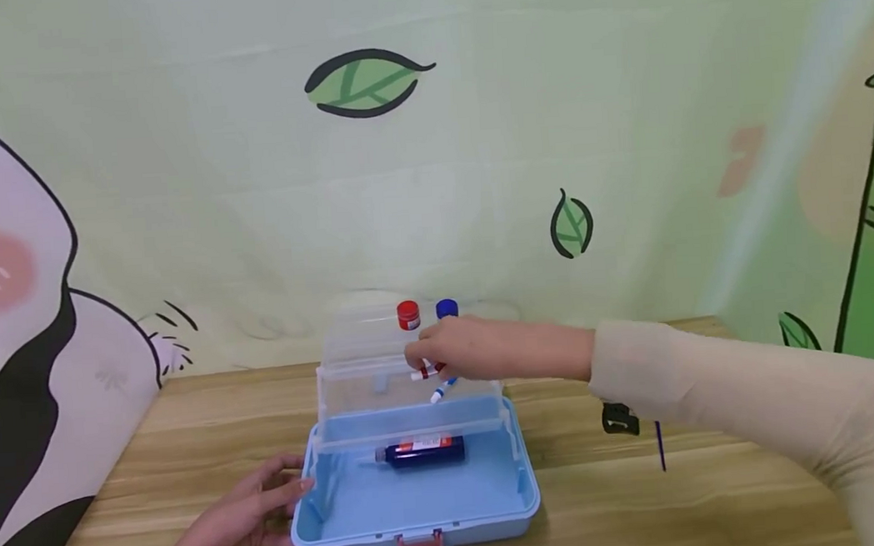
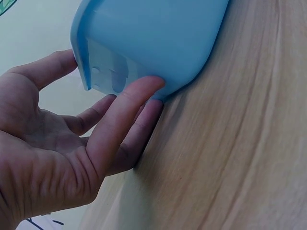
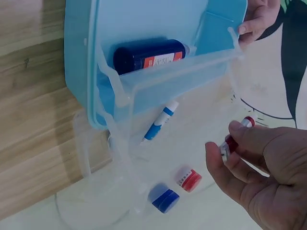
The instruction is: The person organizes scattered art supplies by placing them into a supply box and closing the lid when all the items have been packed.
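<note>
My right hand (image 3: 271,165)'s pinching a red-and-white tube (image 3: 231,143), maybe a marker; my left hand (image 2: 64,139)'s loosely spread, touching the blue box (image 2: 158,38).

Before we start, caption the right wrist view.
Right hand pinches red-and-white tube; dark bottle lies in blue box.

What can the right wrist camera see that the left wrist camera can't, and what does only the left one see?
Only the right wrist view shows the right hand pinching a red-and-white tube, plus a dark bottle, a blue-and-white tube, a red-topped jar and a blue-topped jar.

Only the left wrist view shows the left hand up close, palm and all.

Both share the light blue box, the wooden table and some left-hand fingers.
</note>
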Motion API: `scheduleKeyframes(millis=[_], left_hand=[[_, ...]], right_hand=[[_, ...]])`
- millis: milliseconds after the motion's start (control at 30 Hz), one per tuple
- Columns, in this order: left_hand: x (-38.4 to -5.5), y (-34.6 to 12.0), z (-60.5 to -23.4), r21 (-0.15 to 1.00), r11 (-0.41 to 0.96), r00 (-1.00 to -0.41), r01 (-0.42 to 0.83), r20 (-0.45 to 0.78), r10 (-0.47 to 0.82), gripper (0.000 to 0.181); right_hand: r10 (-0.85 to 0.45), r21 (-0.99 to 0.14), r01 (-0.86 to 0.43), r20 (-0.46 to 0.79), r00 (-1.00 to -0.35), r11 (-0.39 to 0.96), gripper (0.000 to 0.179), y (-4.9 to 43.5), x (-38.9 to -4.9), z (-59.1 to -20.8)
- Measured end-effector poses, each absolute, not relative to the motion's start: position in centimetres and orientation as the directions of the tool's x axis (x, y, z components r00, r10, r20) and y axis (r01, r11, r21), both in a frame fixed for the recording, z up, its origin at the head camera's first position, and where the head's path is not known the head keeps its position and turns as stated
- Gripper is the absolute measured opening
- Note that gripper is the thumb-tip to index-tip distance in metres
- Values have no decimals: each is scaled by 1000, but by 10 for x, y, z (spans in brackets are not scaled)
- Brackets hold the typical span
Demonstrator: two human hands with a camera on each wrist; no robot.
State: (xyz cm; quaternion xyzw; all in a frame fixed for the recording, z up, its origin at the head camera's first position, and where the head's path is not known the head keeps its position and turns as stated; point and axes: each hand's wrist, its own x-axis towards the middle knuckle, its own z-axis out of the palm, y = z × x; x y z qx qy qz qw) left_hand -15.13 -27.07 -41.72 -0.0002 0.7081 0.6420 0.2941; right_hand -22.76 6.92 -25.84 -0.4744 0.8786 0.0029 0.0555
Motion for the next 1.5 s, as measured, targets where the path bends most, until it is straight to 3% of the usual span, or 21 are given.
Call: scheduleKeyframes(millis=[433, 900, 1267, 1500], left_hand=[[-150, -270, -419, 913, 165, -828, -374, -409, 384, 72], [-147, -269, -419, 926, 158, -839, -342, -377, 393, 70], [-147, -270, -418, 925, 165, -838, -343, -381, 391, 71], [-147, -270, -419, 925, 159, -840, -344, -379, 389, 71]], right_hand=[[-767, -74, -781, -269, -583, 620, 22, 47, -242, -252], [-767, -13, -788, -240, -595, 616, 24, 58, -245, -251], [-758, -124, -751, -6, -653, 648, 17, 139, -267, -261], [-682, -135, -668, -129, -720, 731, 15, 219, -272, -301]])
